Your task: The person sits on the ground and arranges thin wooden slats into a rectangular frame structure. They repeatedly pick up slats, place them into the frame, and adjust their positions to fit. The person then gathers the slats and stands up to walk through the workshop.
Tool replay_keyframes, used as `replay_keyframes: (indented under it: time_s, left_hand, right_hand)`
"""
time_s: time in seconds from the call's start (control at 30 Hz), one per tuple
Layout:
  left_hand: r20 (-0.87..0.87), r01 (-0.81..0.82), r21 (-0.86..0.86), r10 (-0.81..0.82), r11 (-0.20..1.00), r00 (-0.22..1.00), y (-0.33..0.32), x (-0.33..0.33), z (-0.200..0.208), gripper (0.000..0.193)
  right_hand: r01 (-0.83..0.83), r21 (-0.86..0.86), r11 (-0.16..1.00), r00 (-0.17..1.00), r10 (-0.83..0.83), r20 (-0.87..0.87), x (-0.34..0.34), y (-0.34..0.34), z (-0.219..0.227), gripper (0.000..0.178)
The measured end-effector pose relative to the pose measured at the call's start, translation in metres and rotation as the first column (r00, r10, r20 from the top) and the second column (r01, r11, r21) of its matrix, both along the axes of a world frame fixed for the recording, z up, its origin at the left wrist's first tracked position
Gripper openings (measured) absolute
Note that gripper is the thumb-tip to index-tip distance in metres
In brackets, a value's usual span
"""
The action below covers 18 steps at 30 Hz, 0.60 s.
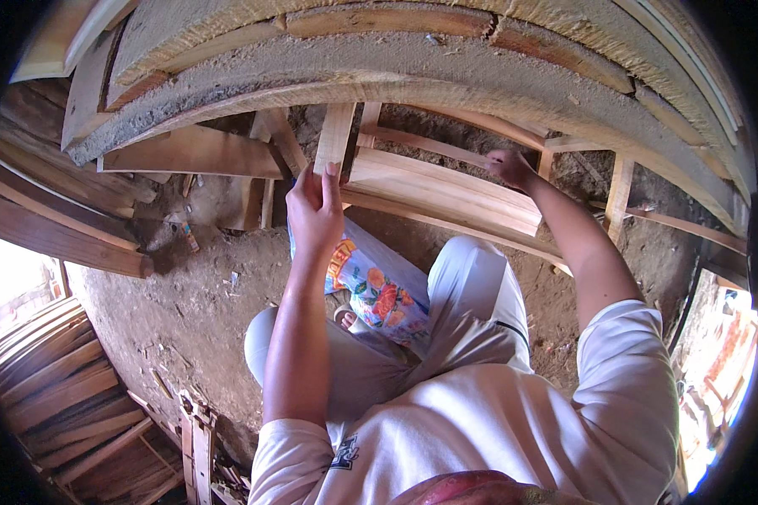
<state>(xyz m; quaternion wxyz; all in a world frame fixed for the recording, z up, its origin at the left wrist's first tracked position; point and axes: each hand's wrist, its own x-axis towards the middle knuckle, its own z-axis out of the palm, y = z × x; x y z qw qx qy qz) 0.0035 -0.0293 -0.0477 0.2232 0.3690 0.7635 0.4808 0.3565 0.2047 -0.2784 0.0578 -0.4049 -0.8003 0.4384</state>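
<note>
My left hand [316, 206] is closed, its thumb and fingers around the lower part of a pale upright wooden piece [335, 135] under the bench edge. My right hand [512, 168] is curled closed beside the end of a thin wooden strip [429, 145]. Whether the fingers grip that strip or something smaller does not show. Between my two hands lies a light, planed board [438, 195], with a narrow wooden rail [463, 223] along its near side. A flower-printed plastic sack [387, 295] hangs or lies between my knees, just below the left hand.
A thick, dusty curved wooden bench [379, 63] arches across the far side, above both hands. Wooden boards [194, 151] stand at the left under it, and stacked planks [59, 219] lie farther left. The dirt floor [202, 311] carries scraps. More wood pieces [67, 387] pile at lower left.
</note>
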Motion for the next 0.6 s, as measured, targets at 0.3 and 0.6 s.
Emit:
replay_keyframes:
  time_s: [0.3, 0.6]
  left_hand:
    - [-0.012, -0.020, 0.017, 0.020, 1.000, 1.000, 0.001, 0.000, -0.001, 0.044]
    - [-0.023, -0.006, 0.019, 0.006, 1.000, 1.000, 0.002, 0.001, -0.001, 0.045]
  right_hand:
    - [0.022, -0.468, 0.884, 0.921, 0.164, 0.353, -0.012, -0.004, 0.036, 0.054]
    - [0.017, -0.446, 0.895, 0.995, 0.031, 0.099, 0.000, -0.005, -0.004, 0.058]
